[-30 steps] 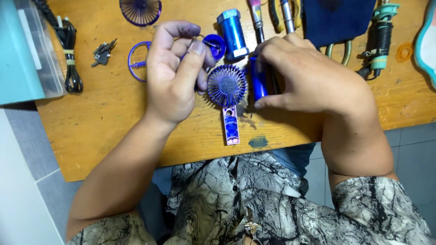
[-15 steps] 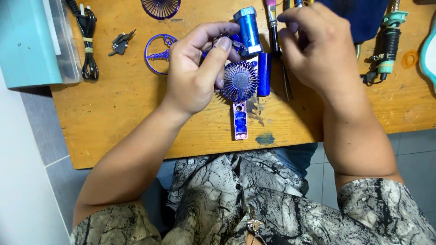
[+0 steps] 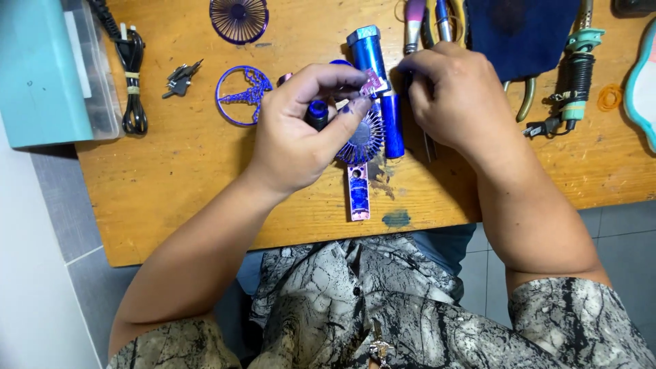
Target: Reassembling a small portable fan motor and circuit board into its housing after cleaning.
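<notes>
Currently, fan (image 3: 361,137): a small blue hand fan is lain on the wooden surface (image 3: 178,178), handle toward the person, partly covered by the left hand (image 3: 301,130).
Left grip: a small pink-and-clear part (image 3: 371,82) is pinched at the fingertips.
Right grip: the right hand (image 3: 454,96) is curled over tools near the blue cylinder (image 3: 379,82); what is grasped cannot be told.
Risk: the tiny part could be dropped among the clutter if the pinch is loosened.
Change: half a second ago the left hand was lower over the blades; it has been raised.
</notes>
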